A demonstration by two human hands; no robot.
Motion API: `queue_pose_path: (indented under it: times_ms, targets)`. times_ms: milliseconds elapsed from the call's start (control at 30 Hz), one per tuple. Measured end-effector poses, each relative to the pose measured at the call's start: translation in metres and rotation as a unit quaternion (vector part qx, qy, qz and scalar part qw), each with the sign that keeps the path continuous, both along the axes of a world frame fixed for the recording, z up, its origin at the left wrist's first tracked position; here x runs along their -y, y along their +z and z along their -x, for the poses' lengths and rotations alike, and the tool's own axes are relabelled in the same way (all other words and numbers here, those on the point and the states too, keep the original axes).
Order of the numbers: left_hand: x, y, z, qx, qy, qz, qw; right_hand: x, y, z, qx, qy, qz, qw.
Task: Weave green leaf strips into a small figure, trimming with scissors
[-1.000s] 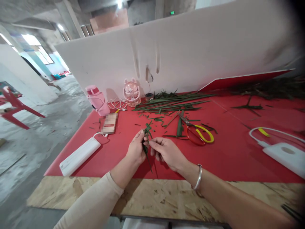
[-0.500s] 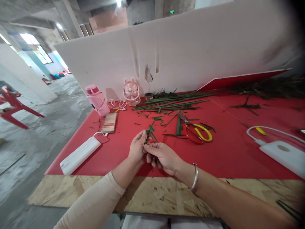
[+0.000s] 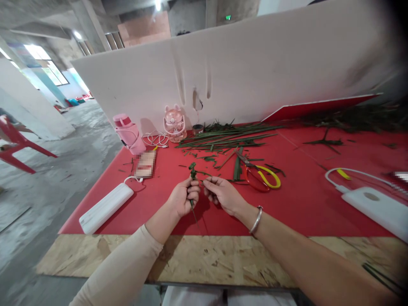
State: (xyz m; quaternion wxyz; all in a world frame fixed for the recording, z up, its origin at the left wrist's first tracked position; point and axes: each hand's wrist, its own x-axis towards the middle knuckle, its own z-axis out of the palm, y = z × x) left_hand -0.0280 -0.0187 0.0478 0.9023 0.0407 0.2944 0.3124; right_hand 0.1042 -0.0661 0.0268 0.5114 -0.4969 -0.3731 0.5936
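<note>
Over the red table cover [image 3: 296,199], my left hand [image 3: 184,198] is closed around a small folded piece of green leaf strips [image 3: 192,171]. Its knotted top sticks up above my fingers and a thin stem hangs down below them. My right hand [image 3: 222,194], with a silver bangle at the wrist, pinches one thin strip that runs from the folded piece to the right. The two hands are a few centimetres apart. Red-and-yellow scissors [image 3: 262,175] lie just beyond my right hand.
A pile of long green leaf strips [image 3: 226,137] lies at the back by the white board [image 3: 242,76]. A pink bottle [image 3: 129,134], a pink fan [image 3: 174,123], a white power bank [image 3: 105,207] with cable, and a white device [image 3: 376,208] at the right sit on the cover.
My hands have drawn apart; the right hand has pulled a strip out sideways. The loose leaf ends above my left hand have tightened into a small knot.
</note>
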Motion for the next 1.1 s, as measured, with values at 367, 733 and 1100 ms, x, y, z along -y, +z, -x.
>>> queue_pose_path:
  times_ms: [367, 733, 1100]
  targets:
    - [0.003, 0.000, 0.003, -0.055, -0.128, -0.066, 0.988, -0.006, 0.009, -0.023, -0.128, -0.020, -0.029, 0.991]
    - [0.017, -0.008, -0.001, -0.290, -0.209, -0.415, 0.836, -0.011, 0.001, -0.038, -0.005, 0.111, -0.022, 0.994]
    - [0.021, -0.009, -0.005, -0.334, -0.161, -0.525, 0.766, -0.016, 0.004, -0.046, 0.130, 0.105, -0.102, 0.981]
